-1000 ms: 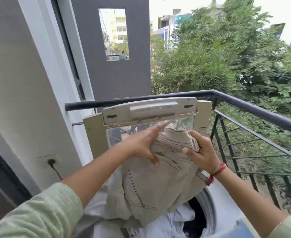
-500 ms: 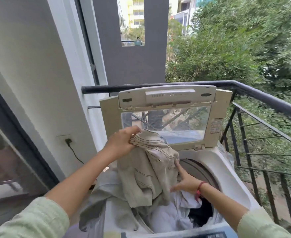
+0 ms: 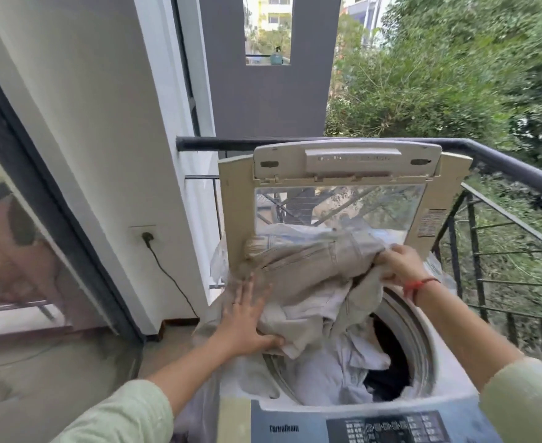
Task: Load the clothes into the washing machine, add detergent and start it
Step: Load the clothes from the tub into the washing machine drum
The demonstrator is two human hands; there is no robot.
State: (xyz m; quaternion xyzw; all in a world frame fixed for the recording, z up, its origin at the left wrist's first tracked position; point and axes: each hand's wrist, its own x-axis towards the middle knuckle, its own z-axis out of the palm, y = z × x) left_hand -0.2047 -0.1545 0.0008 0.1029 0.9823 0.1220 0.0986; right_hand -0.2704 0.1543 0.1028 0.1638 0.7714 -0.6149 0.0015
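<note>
A top-loading washing machine (image 3: 423, 401) stands on a balcony with its lid (image 3: 346, 161) raised upright. A beige garment with dark stitching (image 3: 308, 276) lies bunched across the drum opening, over white clothes (image 3: 327, 369) inside the drum. My right hand (image 3: 397, 263) grips the garment's upper right part near the lid. My left hand (image 3: 247, 318) lies flat on the garment's left side, fingers straight, thumb under a fold. The control panel (image 3: 388, 428) runs along the machine's front edge.
A black metal railing (image 3: 515, 174) runs behind and to the right of the machine. To the left are a white wall with a socket and plugged cable (image 3: 148, 236), and a dark-framed glass door (image 3: 17, 251). Trees fill the background.
The garment has come down from in front of the lid onto the drum opening. My left hand let go of its top and now presses its left side; my right hand moved up to grip it.
</note>
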